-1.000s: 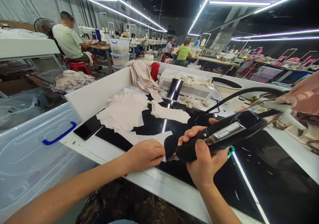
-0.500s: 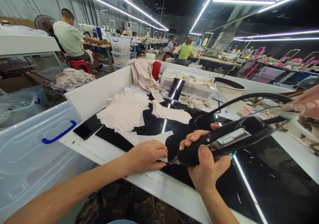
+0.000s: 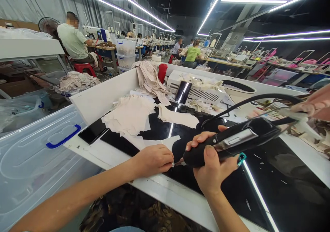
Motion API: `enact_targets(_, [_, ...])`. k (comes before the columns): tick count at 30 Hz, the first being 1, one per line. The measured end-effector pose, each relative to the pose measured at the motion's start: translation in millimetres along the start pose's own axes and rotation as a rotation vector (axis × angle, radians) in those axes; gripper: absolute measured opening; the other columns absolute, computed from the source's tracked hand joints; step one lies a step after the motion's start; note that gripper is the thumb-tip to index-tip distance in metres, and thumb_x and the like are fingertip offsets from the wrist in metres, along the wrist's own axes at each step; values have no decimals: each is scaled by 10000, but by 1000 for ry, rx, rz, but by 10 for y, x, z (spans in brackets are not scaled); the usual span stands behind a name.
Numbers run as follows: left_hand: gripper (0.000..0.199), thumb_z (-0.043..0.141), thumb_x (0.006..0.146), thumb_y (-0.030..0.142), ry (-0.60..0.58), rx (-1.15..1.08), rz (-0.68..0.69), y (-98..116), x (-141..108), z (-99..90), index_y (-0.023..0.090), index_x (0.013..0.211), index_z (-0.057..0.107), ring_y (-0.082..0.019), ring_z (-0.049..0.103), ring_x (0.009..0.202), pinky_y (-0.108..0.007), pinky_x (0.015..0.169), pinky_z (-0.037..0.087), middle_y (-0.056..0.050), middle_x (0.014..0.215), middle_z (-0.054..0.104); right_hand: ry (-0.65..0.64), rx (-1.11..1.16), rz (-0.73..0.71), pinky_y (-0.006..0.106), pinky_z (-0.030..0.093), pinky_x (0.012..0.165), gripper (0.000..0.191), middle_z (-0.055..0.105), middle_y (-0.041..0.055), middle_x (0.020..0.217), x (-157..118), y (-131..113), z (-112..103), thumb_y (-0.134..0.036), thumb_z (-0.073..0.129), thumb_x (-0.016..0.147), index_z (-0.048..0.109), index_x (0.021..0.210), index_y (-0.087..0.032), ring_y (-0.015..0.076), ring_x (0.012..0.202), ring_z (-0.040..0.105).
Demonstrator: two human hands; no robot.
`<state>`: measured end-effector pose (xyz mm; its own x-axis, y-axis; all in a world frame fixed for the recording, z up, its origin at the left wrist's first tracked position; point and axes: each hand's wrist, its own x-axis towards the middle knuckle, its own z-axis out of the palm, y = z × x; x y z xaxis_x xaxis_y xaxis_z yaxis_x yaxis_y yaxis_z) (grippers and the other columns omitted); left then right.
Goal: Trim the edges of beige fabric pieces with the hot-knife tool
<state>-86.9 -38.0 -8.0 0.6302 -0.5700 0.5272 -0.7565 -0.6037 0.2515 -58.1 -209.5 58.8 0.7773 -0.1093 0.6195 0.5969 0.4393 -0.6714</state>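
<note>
Right hand (image 3: 211,173) closed around black tool (image 3: 230,142)

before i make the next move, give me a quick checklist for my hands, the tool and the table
1. Right hand gripping the black handheld tool: ok.
2. Left hand holding the white fabric piece: ok, at its near end.
3. Left fingers well away from the tool's front end: not ok, close together.
4. Black cord clear of the other person's hand: cannot tell, they meet in view.
5. Black surface free of scraps: not ok, thin slivers lie on it.
</note>
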Motion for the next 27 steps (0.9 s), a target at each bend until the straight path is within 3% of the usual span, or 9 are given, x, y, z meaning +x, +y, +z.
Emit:
enact_targets(6, [107, 621, 1060, 169, -35, -46, -44, 9, 1, -48, 164, 992, 703, -199, 701, 1021, -320, 960, 548, -59, 1074, 766, -14, -6, 2, 299, 605, 562, 450, 680, -28, 877, -13, 28, -13, -253, 790, 901, 592, 1303, -284, 150, 666, 642])
enact_targets(11, [59, 680, 1040, 177, -108, -55, -182, 45, 53, -94, 169, 983, 689, -203, 682, 978, -314, 910, 524, -33, 1015, 729, -23, -20, -2, 306, 608, 570, 463, 682, -27, 885, -25, 24, -25, -258, 794, 903, 590, 1317, -291, 148, 663, 646])
enact_targets(15, [76, 716, 1003, 127, -95, -34, -238, 86, 100, -94, 167, 953, 674, -202, 657, 971, -305, 898, 514, -28, 1001, 689, -27, -25, 2, 305, 606, 571, 447, 676, -30, 880, -38, 2, -25, -254, 792, 907, 589, 1303, -292, 147, 664, 645])
enact_targets(19, [135, 693, 981, 38, -60, 8, -209, 106, 115, -85, 172, 971, 679, -193, 645, 1024, -283, 931, 507, -31, 1061, 680, -24, -31, -3, 304, 600, 562, 447, 671, -28, 870, -44, -14, -14, -247, 791, 900, 588, 1296, -284, 151, 664, 646])
enact_targets(24, [186, 632, 993, 6, -116, 24, -138, 77, 76, -68, 176, 938, 682, -173, 667, 919, -276, 853, 523, -15, 991, 697, -16, -37, 2, 301, 595, 559, 444, 666, -30, 871, -47, -28, -11, -241, 786, 900, 585, 1293, -283, 150, 661, 646])
enact_targets(27, [204, 607, 986, -14, -127, 30, -105, 47, 23, -65, 169, 984, 698, -189, 685, 952, -295, 882, 537, -40, 1043, 721, -21, -29, 3, 300, 594, 559, 440, 668, -29, 876, -51, -25, -11, -246, 792, 901, 589, 1290, -281, 150, 666, 647])
